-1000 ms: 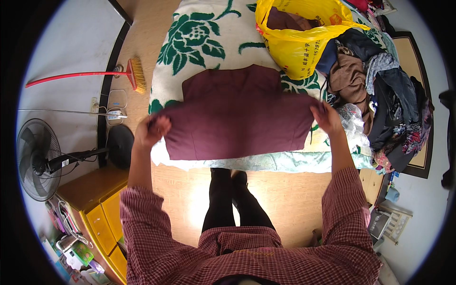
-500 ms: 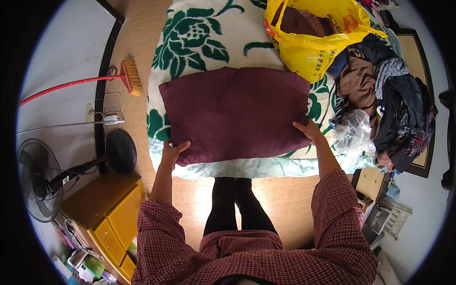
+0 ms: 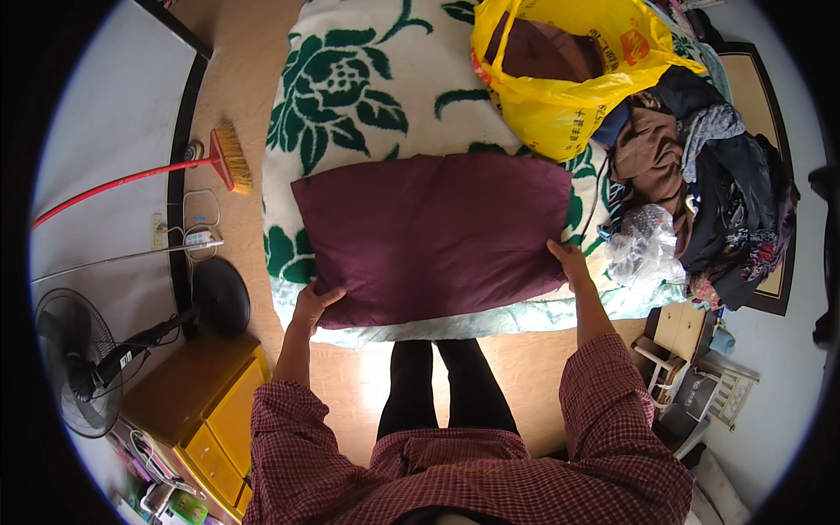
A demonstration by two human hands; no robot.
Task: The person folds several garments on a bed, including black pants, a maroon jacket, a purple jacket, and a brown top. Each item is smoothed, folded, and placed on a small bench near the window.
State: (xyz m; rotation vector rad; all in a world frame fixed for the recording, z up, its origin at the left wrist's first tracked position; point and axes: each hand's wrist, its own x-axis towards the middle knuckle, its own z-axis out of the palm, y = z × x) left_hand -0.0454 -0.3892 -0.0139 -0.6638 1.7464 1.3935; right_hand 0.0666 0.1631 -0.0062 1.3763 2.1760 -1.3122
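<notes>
Left hand (image 3: 311, 306) sits at the near left corner of a folded maroon garment (image 3: 437, 236), its thumb stretched over the top of the cloth; right hand (image 3: 570, 261) is at the opposite side edge, thumb likewise on top. The other fingers are mostly hidden, so whether either hand is pinching the fabric cannot be told. The garment lies spread nearly flat, with slight creases, near the front edge of a bed, on a cream blanket (image 3: 411, 127) patterned with dark green flowers; a pale green sheet (image 3: 490, 322) shows along that edge. Beyond the garment's far right corner stands an open yellow plastic bag (image 3: 560, 114) with dark brown clothing (image 3: 547, 54) inside. Right of these are a crumpled clear plastic bag (image 3: 645, 247), a brown garment (image 3: 647, 153) and a heap of dark clothes (image 3: 739, 188). Across the floor to the left are a red-handled broom (image 3: 229, 159), an electric fan (image 3: 80, 363) and a wooden cabinet (image 3: 194, 385).
</notes>
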